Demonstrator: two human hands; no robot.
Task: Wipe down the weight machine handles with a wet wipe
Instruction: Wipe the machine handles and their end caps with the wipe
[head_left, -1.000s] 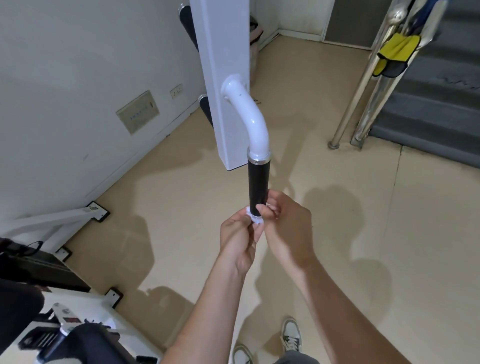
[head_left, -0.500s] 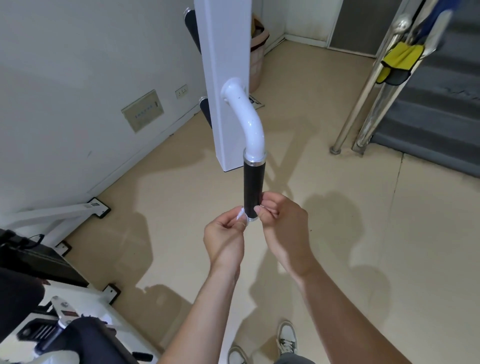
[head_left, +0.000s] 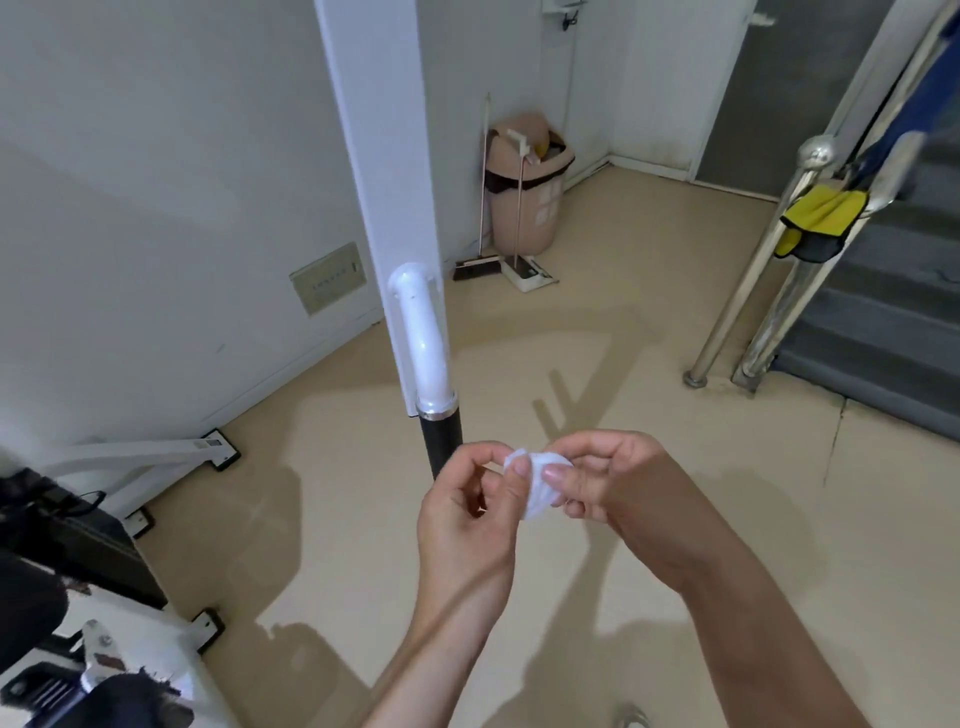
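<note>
While hands pinch wipe, handle points down

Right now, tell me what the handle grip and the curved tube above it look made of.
Handle grip: matte black, likely rubber or foam, showing almost no glare. Curved tube: glossy white, probably painted metal, with bright highlights along it.
</note>
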